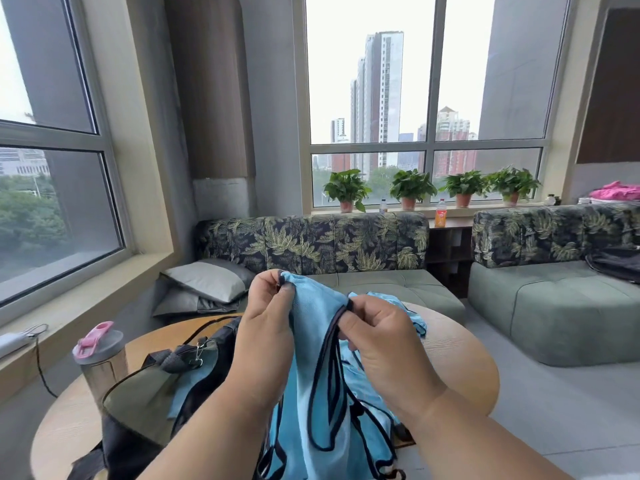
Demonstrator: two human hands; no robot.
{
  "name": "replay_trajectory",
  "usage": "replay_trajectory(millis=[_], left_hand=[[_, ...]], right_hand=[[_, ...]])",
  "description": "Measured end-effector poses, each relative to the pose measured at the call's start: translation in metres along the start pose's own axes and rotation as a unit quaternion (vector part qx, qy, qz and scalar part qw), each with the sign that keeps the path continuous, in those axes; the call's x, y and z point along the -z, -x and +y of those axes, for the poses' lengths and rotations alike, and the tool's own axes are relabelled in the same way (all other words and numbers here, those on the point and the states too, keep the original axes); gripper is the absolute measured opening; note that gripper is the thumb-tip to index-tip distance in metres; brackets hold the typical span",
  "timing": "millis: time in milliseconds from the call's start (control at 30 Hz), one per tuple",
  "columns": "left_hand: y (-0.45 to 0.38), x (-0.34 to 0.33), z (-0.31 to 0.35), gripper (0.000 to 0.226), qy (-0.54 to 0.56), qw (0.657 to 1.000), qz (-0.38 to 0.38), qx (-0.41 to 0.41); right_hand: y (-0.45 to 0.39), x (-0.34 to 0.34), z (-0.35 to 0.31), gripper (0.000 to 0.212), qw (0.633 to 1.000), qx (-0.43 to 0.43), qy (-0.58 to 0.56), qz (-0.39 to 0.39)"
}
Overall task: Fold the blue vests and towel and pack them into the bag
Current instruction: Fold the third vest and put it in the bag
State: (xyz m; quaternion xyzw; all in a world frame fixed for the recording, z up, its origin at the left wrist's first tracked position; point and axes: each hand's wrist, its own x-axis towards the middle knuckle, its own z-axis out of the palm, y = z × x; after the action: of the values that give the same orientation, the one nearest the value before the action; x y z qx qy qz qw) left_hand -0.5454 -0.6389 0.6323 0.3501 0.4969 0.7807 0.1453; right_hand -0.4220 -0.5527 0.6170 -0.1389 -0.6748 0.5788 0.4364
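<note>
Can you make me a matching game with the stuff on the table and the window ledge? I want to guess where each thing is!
Things:
1. blue vest
2. bottle with pink lid
3. bag
4. potted plants

Places:
A. on the windowsill
B. held up by both hands
C. standing at the table's left edge
D. lying on the table, left of the hands

Pairs: 1-B, 2-C, 3-D, 4-A

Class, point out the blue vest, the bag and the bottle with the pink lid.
blue vest (308, 344), head view, on the light blue cloth between the hands.
bag (145, 386), head view, on its olive top panel.
bottle (104, 368), head view, on its metal body.
</note>
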Motion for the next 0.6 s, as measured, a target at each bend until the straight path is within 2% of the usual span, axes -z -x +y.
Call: replay_trajectory(millis=[233, 300, 367, 467, 533, 600], left_hand=[[0.0, 0.003, 0.014, 0.017, -0.118, 0.992, -0.034, -0.031], [0.003, 0.002, 0.015, 0.014, -0.076, 0.994, -0.081, 0.011], [0.004, 0.002, 0.013, 0.022, -0.021, 0.991, -0.118, 0.053], [0.003, 0.001, 0.013, 0.033, -0.022, 0.991, -0.12, 0.049], [0.0, 0.002, 0.015, 0.035, -0.01, 0.993, -0.106, 0.045], [-0.004, 0.005, 0.018, 0.031, 0.007, 0.994, -0.105, 0.043]], right_hand=[[-0.009, 0.009, -0.01, 0.013, 0.999, 0.014, -0.029, 0.011], [-0.008, 0.011, -0.01, 0.013, 0.999, 0.017, -0.041, 0.004], [-0.006, 0.012, -0.012, 0.013, 0.999, 0.02, -0.049, -0.004], [-0.004, 0.014, -0.011, 0.007, 0.999, 0.014, -0.041, -0.018], [-0.003, 0.018, -0.003, 0.012, 0.999, 0.002, 0.013, -0.047], [0.0, 0.02, 0.009, 0.013, 0.986, -0.015, 0.128, -0.106]])
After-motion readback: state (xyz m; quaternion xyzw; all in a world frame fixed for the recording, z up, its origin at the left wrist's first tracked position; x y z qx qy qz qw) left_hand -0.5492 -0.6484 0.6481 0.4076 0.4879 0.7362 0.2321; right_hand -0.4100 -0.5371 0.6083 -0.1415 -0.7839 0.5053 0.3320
